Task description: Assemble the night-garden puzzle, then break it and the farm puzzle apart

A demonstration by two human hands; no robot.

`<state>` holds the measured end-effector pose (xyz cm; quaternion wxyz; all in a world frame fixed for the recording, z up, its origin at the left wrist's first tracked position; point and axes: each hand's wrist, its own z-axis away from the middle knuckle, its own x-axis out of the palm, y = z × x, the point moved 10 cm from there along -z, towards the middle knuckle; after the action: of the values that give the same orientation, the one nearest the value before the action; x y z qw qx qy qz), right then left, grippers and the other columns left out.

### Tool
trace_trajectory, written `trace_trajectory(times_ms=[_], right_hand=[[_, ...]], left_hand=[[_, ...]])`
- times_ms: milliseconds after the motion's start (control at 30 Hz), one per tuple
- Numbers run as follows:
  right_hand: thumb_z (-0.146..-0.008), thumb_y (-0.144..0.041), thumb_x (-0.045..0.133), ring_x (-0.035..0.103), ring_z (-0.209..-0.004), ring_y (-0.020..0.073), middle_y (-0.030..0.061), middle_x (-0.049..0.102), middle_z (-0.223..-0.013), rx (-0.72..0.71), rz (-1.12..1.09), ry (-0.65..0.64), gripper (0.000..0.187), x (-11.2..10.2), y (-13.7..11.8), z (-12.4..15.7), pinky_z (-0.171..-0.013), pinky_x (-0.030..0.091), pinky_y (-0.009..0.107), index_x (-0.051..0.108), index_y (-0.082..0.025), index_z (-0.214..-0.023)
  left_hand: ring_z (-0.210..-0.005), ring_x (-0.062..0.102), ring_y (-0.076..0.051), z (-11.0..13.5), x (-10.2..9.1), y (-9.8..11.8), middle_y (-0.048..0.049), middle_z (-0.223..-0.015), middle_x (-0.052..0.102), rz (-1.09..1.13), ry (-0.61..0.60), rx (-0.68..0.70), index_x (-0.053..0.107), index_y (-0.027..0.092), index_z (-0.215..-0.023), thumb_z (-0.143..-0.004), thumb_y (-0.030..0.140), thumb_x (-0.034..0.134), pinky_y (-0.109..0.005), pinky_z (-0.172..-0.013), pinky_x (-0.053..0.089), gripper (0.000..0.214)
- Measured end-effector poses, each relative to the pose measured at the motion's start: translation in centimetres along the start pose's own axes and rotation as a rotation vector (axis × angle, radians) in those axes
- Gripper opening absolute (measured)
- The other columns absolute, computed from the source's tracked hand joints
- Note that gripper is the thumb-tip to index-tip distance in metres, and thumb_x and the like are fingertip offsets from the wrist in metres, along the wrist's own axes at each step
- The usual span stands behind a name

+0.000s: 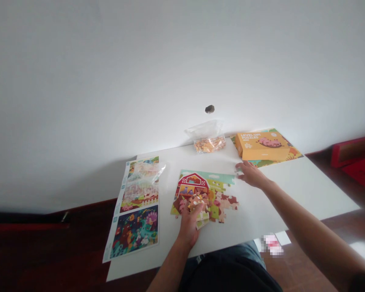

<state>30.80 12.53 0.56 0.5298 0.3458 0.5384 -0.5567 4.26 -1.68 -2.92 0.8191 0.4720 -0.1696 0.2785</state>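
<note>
A partly joined jigsaw puzzle (219, 180) lies on the white table, showing a red barn and cows, with a stepped right edge. Over its lower left part, my left hand (190, 224) is closed around several loose puzzle pieces (202, 217). My right hand (251, 174) reaches to the puzzle's upper right corner. Its thumb and fingers pinch a small pale puzzle piece (239, 172), mostly covered by the fingertips, beside the sky strip.
A picture sheet (135, 231) with a clear plastic bag (142, 178) on it lies at left. At the back, a clear bag of puzzle pieces (209, 144) leans near the wall. A yellow puzzle box (263, 147) rests on a colourful sheet (293, 153) at right.
</note>
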Motion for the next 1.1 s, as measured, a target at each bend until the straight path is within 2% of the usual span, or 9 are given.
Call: trace_trajectory(times_ms=[100,167,267,367,467,567,733,867,1100], right_hand=[[-0.079,-0.025,0.068,0.058,-0.095,0.0239,0.0121,0.063,-0.098,0.053,-0.043,-0.056,0.022,-0.6,0.4,-0.4,-0.081,0.039,0.030,0.068,-0.014,-0.098],[-0.085,-0.029,0.062,0.059,-0.089,0.0207,0.0096,0.064,-0.090,0.019,-0.081,-0.050,0.016,-1.3,-0.9,-0.6,-0.078,0.039,0.028,0.069,-0.015,-0.088],[-0.086,-0.032,0.061,0.057,-0.099,0.0204,0.0101,0.062,-0.102,-0.110,-0.145,-0.026,0.018,-1.5,-4.9,-0.4,-0.087,0.038,0.027,0.068,-0.016,-0.089],[-0.082,-0.032,0.067,0.055,-0.106,0.0248,0.0160,0.055,-0.118,-0.072,-0.110,-0.063,0.023,0.2,-7.6,-0.5,-0.088,0.039,0.031,0.066,-0.014,-0.097],[-0.078,-0.029,0.071,0.056,-0.103,0.0287,0.0208,0.057,-0.116,0.020,-0.080,-0.082,0.039,1.6,-8.1,-1.0,-0.083,0.041,0.034,0.060,-0.011,-0.111],[-0.074,-0.031,0.074,0.060,-0.094,0.0251,0.0143,0.065,-0.103,0.008,-0.115,-0.131,0.049,2.2,-8.1,-1.7,-0.075,0.042,0.029,0.057,-0.013,-0.116],[-0.082,-0.037,0.064,0.063,-0.078,0.0179,0.0059,0.070,-0.086,-0.041,-0.162,-0.175,0.024,1.2,-8.0,-2.4,-0.065,0.039,0.024,0.067,-0.017,-0.096],[-0.084,-0.039,0.060,0.063,-0.076,0.0191,0.0072,0.069,-0.080,-0.078,-0.162,-0.178,0.025,-0.3,-8.5,-2.8,-0.064,0.037,0.025,0.070,-0.016,-0.079],[-0.073,-0.029,0.072,0.064,-0.077,0.0180,0.0059,0.071,-0.090,-0.110,-0.210,-0.166,0.024,0.7,-10.3,-3.2,-0.065,0.041,0.023,0.069,-0.018,-0.095]], left_hand=[[-0.092,0.070,-0.032,0.0,0.0,-0.1,-0.0096,-0.101,0.072,-0.005,0.008,-0.009,0.062,0.024,-0.111,-0.064,0.030,0.083,-0.043,-0.074,0.059,0.052],[-0.092,0.070,-0.032,-0.1,0.1,-0.1,-0.0100,-0.100,0.072,-0.008,-0.007,-0.020,0.063,0.022,-0.109,-0.065,0.032,0.082,-0.043,-0.074,0.059,0.049],[-0.092,0.070,-0.030,-0.3,0.3,-0.1,-0.0098,-0.098,0.073,-0.010,-0.034,-0.041,0.062,0.020,-0.108,-0.067,0.029,0.080,-0.042,-0.075,0.059,0.046],[-0.092,0.070,-0.029,-0.3,0.5,-0.1,-0.0096,-0.099,0.073,-0.017,-0.044,-0.046,0.061,0.019,-0.112,-0.068,0.028,0.079,-0.040,-0.076,0.058,0.048],[-0.092,0.070,-0.029,-0.2,0.4,-0.2,-0.0108,-0.102,0.072,-0.017,-0.044,-0.047,0.061,0.018,-0.110,-0.069,0.033,0.079,-0.039,-0.074,0.058,0.047],[-0.091,0.070,-0.028,-0.1,0.3,-0.3,-0.0102,-0.107,0.071,-0.011,-0.035,-0.044,0.061,0.021,-0.111,-0.070,0.035,0.079,-0.039,-0.072,0.059,0.047],[-0.087,0.071,-0.027,-0.3,0.3,-0.5,-0.0096,-0.102,0.072,-0.011,-0.043,-0.062,0.063,0.021,-0.109,-0.070,0.032,0.078,-0.038,-0.068,0.059,0.043],[-0.084,0.071,-0.026,-0.4,0.1,-0.6,-0.0101,-0.100,0.072,-0.012,-0.038,-0.059,0.063,0.020,-0.108,-0.071,0.031,0.078,-0.037,-0.066,0.059,0.042],[-0.082,0.071,-0.026,-0.4,0.1,-0.7,-0.0086,-0.096,0.073,-0.002,-0.016,-0.086,0.061,0.021,-0.114,-0.068,0.029,0.080,-0.037,-0.067,0.059,0.050]])
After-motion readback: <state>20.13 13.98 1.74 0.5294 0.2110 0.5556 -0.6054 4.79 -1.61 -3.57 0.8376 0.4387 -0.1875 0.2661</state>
